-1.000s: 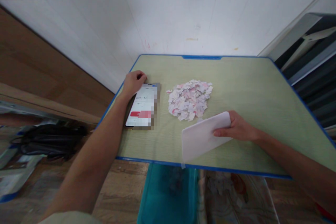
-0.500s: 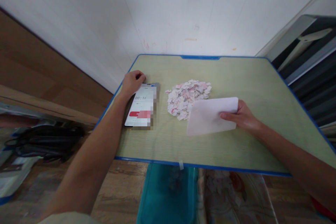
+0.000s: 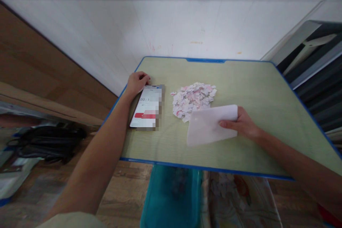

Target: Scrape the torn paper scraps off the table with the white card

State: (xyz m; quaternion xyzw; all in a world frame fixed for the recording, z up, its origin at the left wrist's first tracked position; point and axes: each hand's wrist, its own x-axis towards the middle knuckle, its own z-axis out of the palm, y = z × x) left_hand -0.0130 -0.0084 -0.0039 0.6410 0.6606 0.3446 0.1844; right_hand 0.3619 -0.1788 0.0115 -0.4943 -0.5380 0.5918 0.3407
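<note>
My right hand [image 3: 244, 123] grips a white sheet of paper [image 3: 207, 126] at its right end, thumb on top and fingers beneath. The sheet's far edge overlaps the near side of a heap of torn paper scraps [image 3: 195, 96], white with pink patches, on the table. On the left, my left hand [image 3: 137, 82] rests on the tabletop beside the upper end of a phone [image 3: 144, 108]. Its fingers are loosely curled in, with nothing seen between them. The phone lies screen up, showing timer digits and a red button; part of it is blurred out.
The pale green table [image 3: 248, 82] has a blue rim and stands against a white wall [image 3: 171, 25]. Below its front edge are a teal bin [image 3: 171, 199] and a patterned cloth bag [image 3: 240, 199] with paper scraps. A black bag [image 3: 50, 142] lies at left.
The paper sheet in my right hand has moved a little toward me and left, uncovering slightly more of the heap. My left hand stays by the phone. The view has shifted slightly.
</note>
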